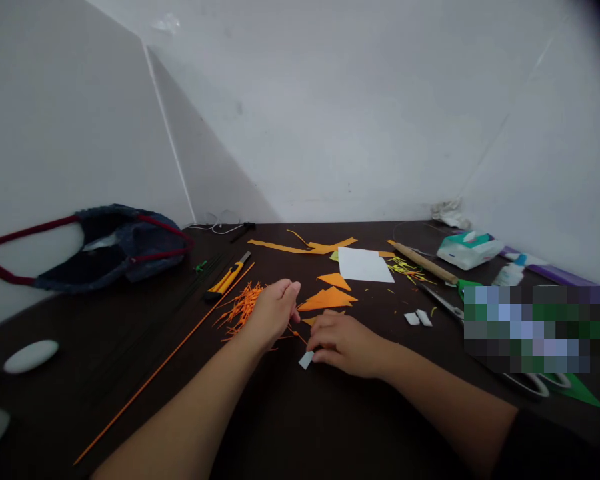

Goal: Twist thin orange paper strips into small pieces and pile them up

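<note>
My left hand [279, 307] is closed, fingers curled in a pinch beside a heap of thin orange paper strips [247, 308]. What it pinches, if anything, is hidden. My right hand [339, 340] has its fingers bent and pressed together, with a small whitish piece of paper [306, 360] at the thumb and fingertips, close above the dark table. A thin orange strip [300, 337] shows between the two hands. Just beyond my right hand lie cut orange paper triangles [330, 298]. A white sheet of paper [365, 265] is farther back.
To the left lie a yellow utility knife [226, 280], a long orange stick [165, 363] and a denim bag [115, 247]. Scissors [443, 301], a tissue pack [467, 250], a glue bottle [511, 270] and folded white scraps [419, 319] are on the right. The wall stands behind the table.
</note>
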Motion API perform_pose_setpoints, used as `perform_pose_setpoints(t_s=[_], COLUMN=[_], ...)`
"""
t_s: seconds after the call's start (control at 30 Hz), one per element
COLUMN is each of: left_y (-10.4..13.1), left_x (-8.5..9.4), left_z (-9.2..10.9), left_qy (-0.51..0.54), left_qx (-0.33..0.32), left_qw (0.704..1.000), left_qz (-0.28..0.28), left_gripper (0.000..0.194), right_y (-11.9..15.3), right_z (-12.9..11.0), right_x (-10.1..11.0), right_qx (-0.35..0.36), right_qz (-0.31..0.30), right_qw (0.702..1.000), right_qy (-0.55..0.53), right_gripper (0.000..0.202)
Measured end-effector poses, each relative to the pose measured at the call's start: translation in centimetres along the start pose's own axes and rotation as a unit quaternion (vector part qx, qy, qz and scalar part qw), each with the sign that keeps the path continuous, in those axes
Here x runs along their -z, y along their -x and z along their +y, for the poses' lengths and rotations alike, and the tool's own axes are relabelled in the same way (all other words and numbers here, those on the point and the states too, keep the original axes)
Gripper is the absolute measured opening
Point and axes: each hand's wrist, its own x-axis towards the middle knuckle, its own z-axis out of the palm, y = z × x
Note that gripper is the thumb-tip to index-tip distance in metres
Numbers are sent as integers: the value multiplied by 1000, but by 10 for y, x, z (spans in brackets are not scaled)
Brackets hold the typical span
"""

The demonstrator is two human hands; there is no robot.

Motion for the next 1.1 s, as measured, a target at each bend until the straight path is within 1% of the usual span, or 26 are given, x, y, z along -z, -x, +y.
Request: perform_pose_setpoints(t_s=[0.1,0.17,0.27,0.33,0.4,0.43,0.47,0.53,0.6,0.63,0.7,0.77,0.83,0.9,0.97,1.1], left_y=[1,1,1,0,0,0,0,2,4,5,6,6,6,6,6,6], left_x=[-1,-1,-2,-3,-4,-4,-5,-6,-7,-9,-11,-13,-14,-14,-14,-13], left_z=[2,4,5,3,0,-1,-3,-3,-2,-1,0,1,2,2,1,0], left_qy=[12,16,31,57,75,76,77,81,90,95,102,116,139,163,180,202], left_qx=[7,12,22,38,54,60,65,72,77,78,72,67,73,90,103,103], left_qw=[1000,1000,999,997,995,994,993,990,987,986,986,985,981,976,972,969], left_qz=[-4,-2,-9,-21,-36,-46,-59,-85,-105,-110,-112,-109,-112,-114,-111,-102], left_gripper=[37,37,31,23,17,15,13,12,12,12,13,14,15,16,17,19], right_y=[-1,-2,-4,-4,-4,-4,-5,-5,-5,-5,-5,-4,-3,-2,-2,-3], right_z=[-5,-7,-7,-7,-6,-5,-2,4,9,10,11,9,7,6,6,5], right_x=[-6,-10,-14,-15,-13,-12,-10,-9,-8,-7,-6,-5,-3,-2,-1,-3], right_qx=[11,7,-1,-4,-29,-61,-102,-178,-215,-219,-214,-193,-156,-126,-109,-83], right_qz=[-7,-7,-15,-8,33,67,107,176,217,231,255,279,287,285,281,278], right_qw=[999,999,998,999,999,995,987,957,930,923,925,934,944,950,953,957], right_qy=[35,49,53,40,-2,-33,-69,-148,-205,-215,-183,-109,-39,5,23,28], right_gripper=[15,12,5,6,7,7,7,6,4,4,4,4,6,7,8,8])
